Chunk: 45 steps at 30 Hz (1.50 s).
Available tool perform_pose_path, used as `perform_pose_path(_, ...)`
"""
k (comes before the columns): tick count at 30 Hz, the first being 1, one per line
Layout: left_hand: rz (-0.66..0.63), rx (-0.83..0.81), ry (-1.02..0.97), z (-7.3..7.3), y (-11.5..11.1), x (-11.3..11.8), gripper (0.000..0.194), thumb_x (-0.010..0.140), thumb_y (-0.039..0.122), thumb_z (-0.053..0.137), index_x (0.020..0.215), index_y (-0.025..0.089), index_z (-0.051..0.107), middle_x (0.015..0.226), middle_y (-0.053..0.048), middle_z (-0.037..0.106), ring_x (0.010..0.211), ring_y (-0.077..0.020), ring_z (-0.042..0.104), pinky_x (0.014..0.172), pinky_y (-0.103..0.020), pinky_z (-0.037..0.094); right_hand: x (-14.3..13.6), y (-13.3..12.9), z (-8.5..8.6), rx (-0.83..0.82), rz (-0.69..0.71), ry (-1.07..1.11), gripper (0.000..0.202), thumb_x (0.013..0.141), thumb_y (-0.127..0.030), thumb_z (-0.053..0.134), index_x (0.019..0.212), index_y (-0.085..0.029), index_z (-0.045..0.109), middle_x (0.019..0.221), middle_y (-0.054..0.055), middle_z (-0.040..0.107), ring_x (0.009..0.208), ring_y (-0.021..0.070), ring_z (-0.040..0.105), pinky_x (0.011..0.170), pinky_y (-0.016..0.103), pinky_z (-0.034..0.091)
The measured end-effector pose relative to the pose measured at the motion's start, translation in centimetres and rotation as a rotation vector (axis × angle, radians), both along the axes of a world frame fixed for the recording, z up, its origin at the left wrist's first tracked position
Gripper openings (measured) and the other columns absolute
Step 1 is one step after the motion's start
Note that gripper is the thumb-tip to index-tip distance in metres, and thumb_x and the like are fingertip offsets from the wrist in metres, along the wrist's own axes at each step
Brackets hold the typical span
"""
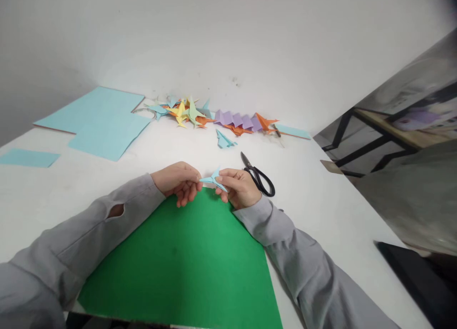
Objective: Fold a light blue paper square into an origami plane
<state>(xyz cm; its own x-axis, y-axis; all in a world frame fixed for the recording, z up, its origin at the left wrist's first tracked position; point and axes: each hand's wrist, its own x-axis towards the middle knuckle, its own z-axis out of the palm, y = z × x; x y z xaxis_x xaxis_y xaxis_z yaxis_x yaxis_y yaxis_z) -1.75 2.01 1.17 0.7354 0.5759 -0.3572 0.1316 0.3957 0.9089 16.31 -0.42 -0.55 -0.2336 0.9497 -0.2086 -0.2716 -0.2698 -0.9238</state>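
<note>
Between my two hands is a small light-blue folded paper figure (pixel 213 178), with narrow pointed arms like an origami bird. My left hand (pixel 181 182) pinches its long left tip between thumb and fingers. On the other side, my right hand (pixel 238 187) grips the body, thumb on top and fingers beneath. Both hands are above the far edge of a green sheet (pixel 185 262). Black-handled scissors (pixel 257 174) lie just beyond my right hand, blades pointing away. Another light-blue folded paper piece (pixel 225 139) rests on the table past the hands.
Along the wall lies a pile of folded paper figures (pixel 185 112) in several colours. A purple pleated paper strip (pixel 238 121) and an orange folded figure (pixel 264 123) adjoin it. Light-blue sheets (pixel 103 124) and a small blue rectangle (pixel 29 158) lie left. A dark flat object (pixel 414 276) sits right.
</note>
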Motion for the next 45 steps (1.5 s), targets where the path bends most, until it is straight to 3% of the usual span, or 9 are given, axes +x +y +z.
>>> perform_pose_path(10,0.045,-0.005,0.047,0.3,-0.1,0.2,0.017,0.067,0.025,0.050,0.061,0.011,0.055,0.043,-0.004,0.057,0.032,-0.0136,0.052,0.028,-0.021,0.041,0.0,0.2,0.0,-0.011,-0.024,-0.001,0.015,0.049,-0.021,0.070,0.053,-0.012,0.059,0.038,0.001,0.060,0.022,0.0083,0.045,0.021,0.014,0.032)
perform_pose_path(17,0.118,0.126,0.037,0.3,-0.3,0.4,0.013,0.066,0.024,0.058,0.066,0.013,0.053,0.049,-0.002,0.059,0.036,-0.0126,0.053,0.027,-0.020,0.041,0.0,0.4,0.0,0.007,-0.020,0.012,0.016,0.050,-0.022,0.070,0.054,-0.012,0.058,0.040,0.001,0.061,0.023,0.0073,0.046,0.023,0.013,0.033)
perform_pose_path(23,0.221,0.256,-0.003,0.3,-0.5,0.5,0.014,0.073,0.026,0.055,0.070,0.013,0.050,0.060,-0.003,0.060,0.039,-0.0116,0.055,0.029,-0.021,0.042,-0.3,0.1,-0.3,0.119,-0.021,0.018,0.025,0.056,-0.028,0.072,0.056,-0.016,0.051,0.042,-0.001,0.061,0.030,0.0100,0.053,0.028,0.016,0.039)
perform_pose_path(28,0.308,0.330,-0.021,0.3,-0.4,0.6,0.015,0.075,0.028,0.053,0.076,0.012,0.053,0.067,-0.003,0.060,0.041,-0.0105,0.054,0.030,-0.022,0.044,-0.5,-0.3,-0.7,0.273,0.045,-0.123,0.025,0.066,-0.032,0.068,0.056,-0.013,0.056,0.045,0.002,0.063,0.034,0.0108,0.055,0.034,0.019,0.041)
perform_pose_path(37,0.287,0.304,-0.053,0.3,-0.5,0.6,0.016,0.075,0.026,0.051,0.072,0.011,0.053,0.068,-0.006,0.061,0.040,-0.0115,0.054,0.032,-0.024,0.044,-0.3,-0.5,-0.7,0.302,0.111,-0.123,0.023,0.067,-0.033,0.068,0.064,-0.011,0.061,0.047,0.003,0.065,0.035,0.0120,0.056,0.036,0.021,0.043)
perform_pose_path(45,0.270,0.291,-0.091,0.3,-0.5,0.6,0.020,0.075,0.030,0.050,0.071,0.011,0.051,0.062,-0.005,0.061,0.040,-0.0128,0.055,0.032,-0.024,0.045,-0.1,-0.2,-1.0,0.297,0.140,-0.128,0.023,0.070,-0.030,0.064,0.057,-0.011,0.063,0.044,0.004,0.064,0.033,0.0108,0.054,0.033,0.019,0.039)
